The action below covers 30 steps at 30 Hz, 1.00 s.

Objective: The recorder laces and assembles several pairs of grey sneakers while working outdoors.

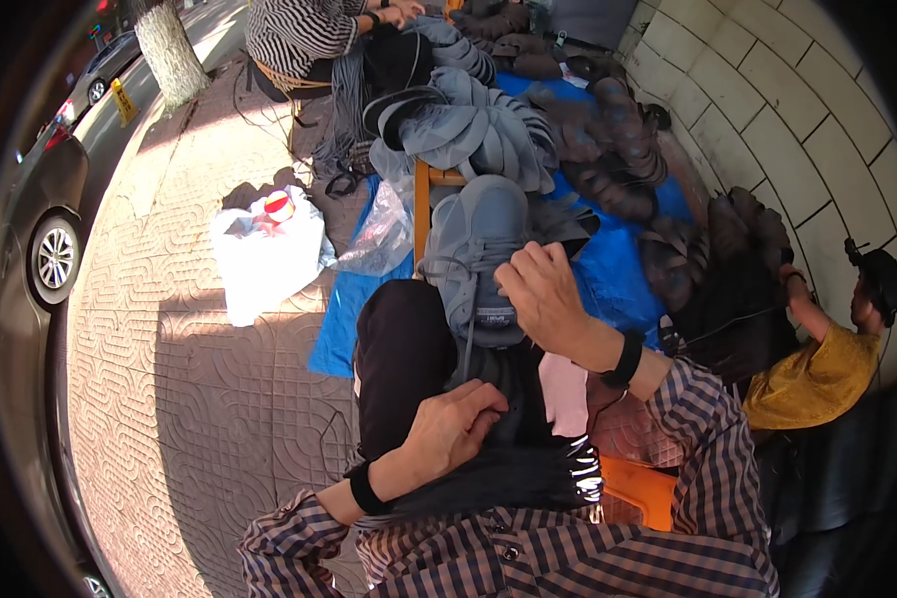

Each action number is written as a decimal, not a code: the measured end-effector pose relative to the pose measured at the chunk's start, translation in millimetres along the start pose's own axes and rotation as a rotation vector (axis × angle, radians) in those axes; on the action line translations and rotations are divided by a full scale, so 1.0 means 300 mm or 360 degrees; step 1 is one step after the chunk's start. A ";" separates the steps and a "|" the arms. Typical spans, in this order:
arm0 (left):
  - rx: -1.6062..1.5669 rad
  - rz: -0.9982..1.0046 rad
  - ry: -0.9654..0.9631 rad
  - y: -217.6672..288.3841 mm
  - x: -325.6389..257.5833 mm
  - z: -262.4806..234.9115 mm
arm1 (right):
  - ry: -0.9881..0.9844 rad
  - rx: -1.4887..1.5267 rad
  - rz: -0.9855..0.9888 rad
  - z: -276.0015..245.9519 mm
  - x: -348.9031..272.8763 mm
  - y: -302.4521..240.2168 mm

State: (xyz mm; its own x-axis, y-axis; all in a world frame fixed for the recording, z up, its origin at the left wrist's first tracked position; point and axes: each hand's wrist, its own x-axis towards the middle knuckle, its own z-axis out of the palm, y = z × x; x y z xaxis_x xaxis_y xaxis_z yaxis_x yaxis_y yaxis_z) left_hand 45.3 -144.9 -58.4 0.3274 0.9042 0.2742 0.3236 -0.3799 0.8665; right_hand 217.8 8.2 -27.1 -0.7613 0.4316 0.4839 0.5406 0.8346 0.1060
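A grey shoe upper (480, 234) lies in front of me, above my knees, with its toe pointing away and laces threaded across it. A grey shoelace (468, 344) hangs from its near end down to my left hand (447, 434). The fingers of that hand are closed around the lace over my lap, and its end is hidden. At the upper's right edge, beside the lacing, my right hand (546, 299) is curled with its fingertips pressed together. Whatever it pinches is too small or hidden to make out.
Grey uppers (468, 130) are piled beyond the wooden frame (422, 214); dark uppers (608, 140) lie on blue sheeting (608, 274). A white bag (269, 259) stands left on the paving. One co-worker in stripes (294, 40) sits ahead, another in yellow (812, 379) at right, by the tiled wall (767, 110).
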 end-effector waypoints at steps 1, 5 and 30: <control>-0.0016 -0.0033 -0.0038 0.004 0.003 0.003 | 0.0015 -0.0008 0.0000 0.000 -0.004 0.011; -0.0040 -0.0040 -0.0025 0.001 -0.012 -0.002 | -0.0038 -0.0046 -0.0115 -0.016 -0.018 -0.013; 0.0581 -0.0017 0.0609 -0.037 0.270 -0.124 | -0.0277 0.1322 -0.0187 -0.254 -0.071 -0.207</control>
State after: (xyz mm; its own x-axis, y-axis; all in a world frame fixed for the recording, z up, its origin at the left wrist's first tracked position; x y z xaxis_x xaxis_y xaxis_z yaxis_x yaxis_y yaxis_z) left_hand 35.2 -60.1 -30.3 -0.0030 0.8890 0.4580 0.6355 -0.3519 0.6873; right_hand 227.7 -79.0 22.1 -0.8767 0.3166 0.3623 0.0689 0.8279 -0.5567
